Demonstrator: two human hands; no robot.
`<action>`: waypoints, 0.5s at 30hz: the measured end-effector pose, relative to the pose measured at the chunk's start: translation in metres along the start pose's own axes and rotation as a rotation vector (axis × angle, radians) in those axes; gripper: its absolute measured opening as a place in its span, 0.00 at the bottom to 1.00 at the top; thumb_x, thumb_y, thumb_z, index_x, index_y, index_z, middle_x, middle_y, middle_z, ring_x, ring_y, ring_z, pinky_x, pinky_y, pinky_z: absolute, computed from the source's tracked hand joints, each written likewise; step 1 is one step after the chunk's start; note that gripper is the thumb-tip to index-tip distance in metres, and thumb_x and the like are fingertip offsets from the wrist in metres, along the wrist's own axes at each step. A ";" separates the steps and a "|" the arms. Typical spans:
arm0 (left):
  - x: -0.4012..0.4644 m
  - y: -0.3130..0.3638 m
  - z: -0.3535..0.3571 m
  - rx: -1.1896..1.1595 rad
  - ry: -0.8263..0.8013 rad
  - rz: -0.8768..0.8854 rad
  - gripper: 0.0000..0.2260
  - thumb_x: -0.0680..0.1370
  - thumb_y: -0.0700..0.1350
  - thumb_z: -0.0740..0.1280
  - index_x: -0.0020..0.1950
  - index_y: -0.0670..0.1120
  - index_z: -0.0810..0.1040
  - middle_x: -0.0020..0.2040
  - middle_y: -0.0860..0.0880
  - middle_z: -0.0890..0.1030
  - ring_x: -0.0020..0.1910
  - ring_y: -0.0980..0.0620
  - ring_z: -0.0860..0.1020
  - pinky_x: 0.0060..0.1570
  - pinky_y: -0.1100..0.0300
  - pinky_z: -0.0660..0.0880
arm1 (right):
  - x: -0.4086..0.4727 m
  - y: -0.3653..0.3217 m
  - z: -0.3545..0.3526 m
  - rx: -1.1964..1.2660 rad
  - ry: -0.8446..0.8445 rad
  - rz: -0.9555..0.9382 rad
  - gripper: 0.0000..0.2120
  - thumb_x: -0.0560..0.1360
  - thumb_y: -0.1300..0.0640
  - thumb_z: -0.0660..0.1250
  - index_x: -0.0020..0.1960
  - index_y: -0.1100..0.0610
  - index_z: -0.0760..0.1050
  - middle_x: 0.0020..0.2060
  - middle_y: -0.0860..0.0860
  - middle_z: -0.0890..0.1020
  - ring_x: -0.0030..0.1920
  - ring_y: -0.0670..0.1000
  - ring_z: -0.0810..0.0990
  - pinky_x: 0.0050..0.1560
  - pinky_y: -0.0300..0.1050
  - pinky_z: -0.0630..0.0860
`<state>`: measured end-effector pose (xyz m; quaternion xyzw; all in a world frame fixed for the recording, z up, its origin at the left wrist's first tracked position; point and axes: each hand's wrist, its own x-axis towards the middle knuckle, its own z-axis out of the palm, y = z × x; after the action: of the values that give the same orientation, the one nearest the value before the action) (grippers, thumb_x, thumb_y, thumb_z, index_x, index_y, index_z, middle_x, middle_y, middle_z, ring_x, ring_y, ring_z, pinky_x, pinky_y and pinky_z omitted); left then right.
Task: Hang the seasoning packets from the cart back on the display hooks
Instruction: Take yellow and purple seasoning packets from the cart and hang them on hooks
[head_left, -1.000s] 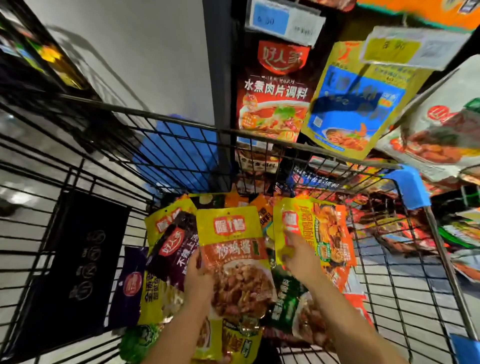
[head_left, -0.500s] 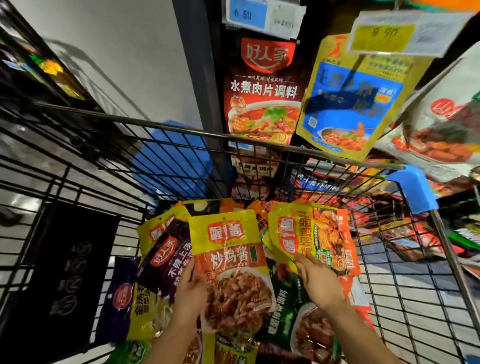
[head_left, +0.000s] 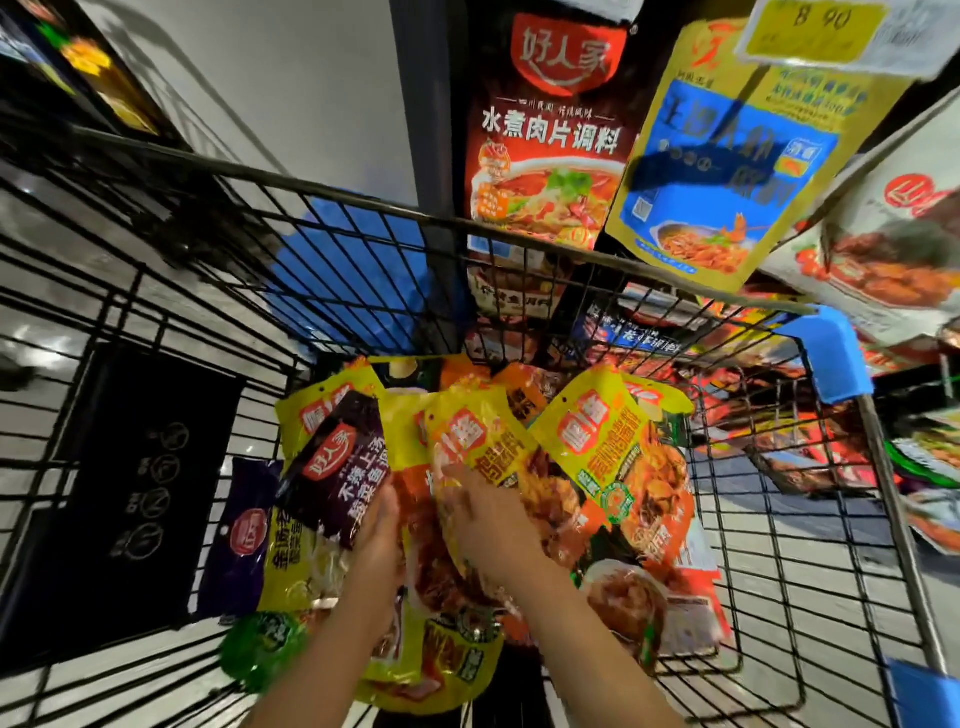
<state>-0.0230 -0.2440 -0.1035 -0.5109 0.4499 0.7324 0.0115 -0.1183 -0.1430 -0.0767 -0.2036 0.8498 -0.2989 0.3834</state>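
Observation:
Several seasoning packets lie heaped in the black wire cart (head_left: 311, 187). My left hand (head_left: 379, 525) grips the left edge of a yellow and orange packet (head_left: 408, 441), just under a dark purple packet (head_left: 343, 467). My right hand (head_left: 483, 525) pinches a second yellow packet (head_left: 478, 441) and holds it over the first, the two overlapping. A similar yellow packet (head_left: 623, 467) lies to the right in the heap. On the display beyond the cart hang a red packet (head_left: 545, 145) and a yellow and blue packet (head_left: 727, 171). The hooks themselves are hidden.
A yellow price tag (head_left: 815, 31) sticks out at the top right. More hanging packets (head_left: 883, 249) crowd the right side and the lower rows behind the cart's front wall. A blue corner guard (head_left: 826, 353) caps the cart's right rim. A grey wall rises at the left.
My right hand has carried its yellow packet leftward onto the one in my left hand. The view has moved closer to the display.

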 end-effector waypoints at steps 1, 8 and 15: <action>-0.003 0.003 0.002 0.000 0.004 0.003 0.39 0.68 0.74 0.67 0.75 0.59 0.67 0.73 0.51 0.71 0.71 0.46 0.70 0.68 0.39 0.68 | 0.002 -0.001 0.004 0.060 -0.021 -0.018 0.19 0.83 0.51 0.58 0.72 0.55 0.68 0.62 0.57 0.80 0.58 0.60 0.79 0.57 0.53 0.74; 0.001 -0.015 0.008 0.137 0.055 -0.001 0.35 0.77 0.33 0.68 0.79 0.53 0.58 0.74 0.48 0.69 0.72 0.48 0.67 0.68 0.50 0.65 | 0.026 0.091 -0.027 -0.427 0.106 0.054 0.43 0.71 0.29 0.63 0.79 0.44 0.52 0.80 0.54 0.45 0.79 0.60 0.46 0.74 0.65 0.53; 0.006 -0.031 0.012 0.192 0.123 0.035 0.44 0.71 0.42 0.77 0.78 0.59 0.56 0.76 0.49 0.68 0.74 0.48 0.66 0.71 0.42 0.65 | 0.022 0.091 0.024 -0.412 0.075 0.327 0.42 0.73 0.25 0.48 0.79 0.42 0.38 0.77 0.52 0.31 0.77 0.61 0.33 0.71 0.73 0.48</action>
<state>-0.0203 -0.2203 -0.1270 -0.5435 0.5265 0.6535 0.0199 -0.1240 -0.0969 -0.1617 -0.1260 0.9280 -0.0611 0.3452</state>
